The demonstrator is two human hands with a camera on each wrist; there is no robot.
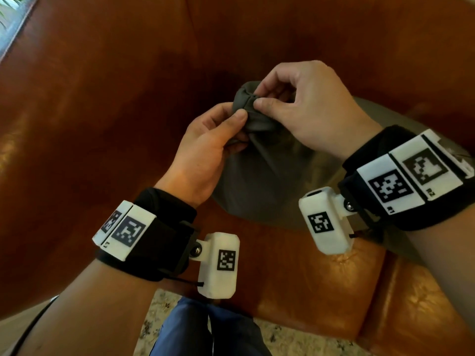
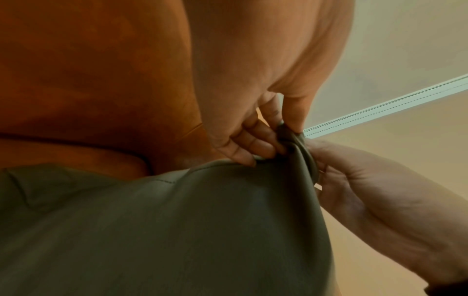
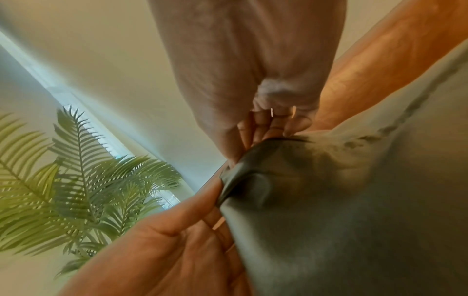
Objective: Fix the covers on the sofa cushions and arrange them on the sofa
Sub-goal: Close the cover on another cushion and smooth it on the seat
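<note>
Nearest, the left hand [image 1: 205, 147] pinches a bunched corner of the grey cushion cover [image 1: 259, 176] between thumb and fingers. Just beyond it the right hand [image 1: 305, 109] pinches the same corner from the other side, the two hands almost touching. The cover hangs over the brown leather sofa [image 1: 102, 98] behind.

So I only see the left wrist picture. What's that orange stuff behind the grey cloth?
Observer: A brown leather sofa. The grey cushion cover is held over its seat.
Operator: Is there anything green in the room?
Observer: Yes, a leafy palm plant beside a window.
Operator: What's on the arms?
Observer: Black wrist straps with white marker blocks. The left hand and right hand both pinch the cover's bunched corner.
</note>
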